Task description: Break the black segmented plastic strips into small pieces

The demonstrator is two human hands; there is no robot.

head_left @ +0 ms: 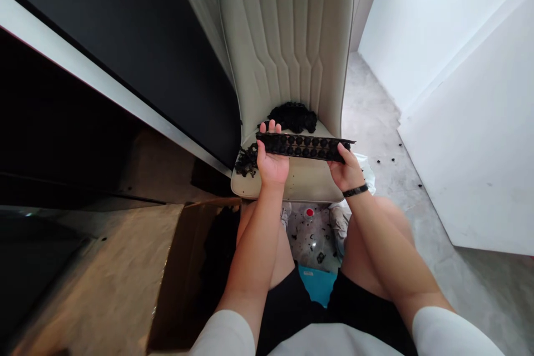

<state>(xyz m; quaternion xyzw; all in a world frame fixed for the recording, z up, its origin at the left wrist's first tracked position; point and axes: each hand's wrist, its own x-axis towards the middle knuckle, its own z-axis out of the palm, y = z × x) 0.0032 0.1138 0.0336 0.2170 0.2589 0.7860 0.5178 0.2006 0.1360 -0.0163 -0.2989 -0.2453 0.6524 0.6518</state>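
A long black strip with two rows of round knobs (304, 147) is held level above the seat of a beige chair (308, 183). My left hand (273, 166) grips its left end, thumb in front and fingers reaching behind. At the right end, my right hand (347, 170) pinches the strip with the thumb on its face; the other fingers are mostly hidden beneath. Behind the strip lies a heap of black scraps (294, 115) against the backrest. More curled black pieces (247, 160) sit at the seat's left edge.
An opened cardboard box (177, 267) with dark contents stands left of my legs. Under the chair, black bits and a red-capped clear bottle (309, 213) lie on the floor. A white plastic bag (366, 169) is right of the seat. White panels (471, 150) stand farther right.
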